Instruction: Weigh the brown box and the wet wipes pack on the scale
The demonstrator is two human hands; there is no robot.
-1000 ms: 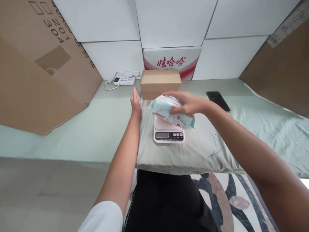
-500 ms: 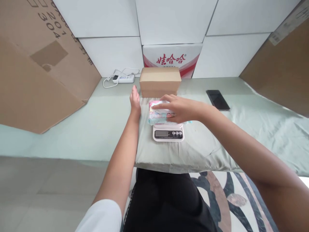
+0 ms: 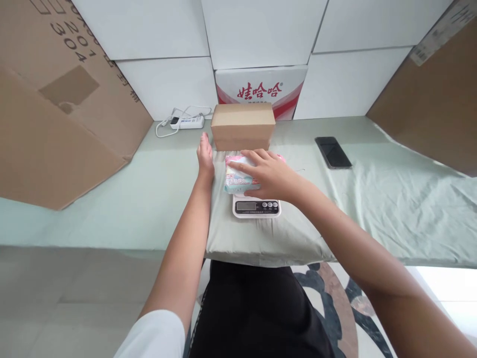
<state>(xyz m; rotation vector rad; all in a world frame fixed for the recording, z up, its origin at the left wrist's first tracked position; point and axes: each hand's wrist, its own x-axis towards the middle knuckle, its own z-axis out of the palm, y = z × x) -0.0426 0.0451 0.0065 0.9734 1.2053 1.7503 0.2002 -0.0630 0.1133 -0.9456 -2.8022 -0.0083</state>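
A soft pink and pale-blue pack of wet wipes (image 3: 238,183) lies on the small white kitchen scale (image 3: 257,214), covering its platform. My right hand (image 3: 266,174) is over the pack from the right, fingers spread across its top and far edge, thumb at the near edge, gripping it. The hand hides much of the pack's right part. The scale's display and buttons face me; no reading can be made out. My left hand (image 3: 205,155) stands on its edge on the cloth, left of the pack and apart from it, fingers stretched out, holding nothing.
Behind the pack stands a closed brown cardboard box (image 3: 243,130). A white power strip (image 3: 187,122) with a cable lies at the back left, a black phone (image 3: 333,152) to the right. Large cardboard panels (image 3: 63,144) flank the cloth-covered table (image 3: 156,199); white boxes line the back.
My right hand has shifted on the pack, and the pack has turned slightly, showing its pink far right corner. My left hand stays in place. The whole view has drifted a little.
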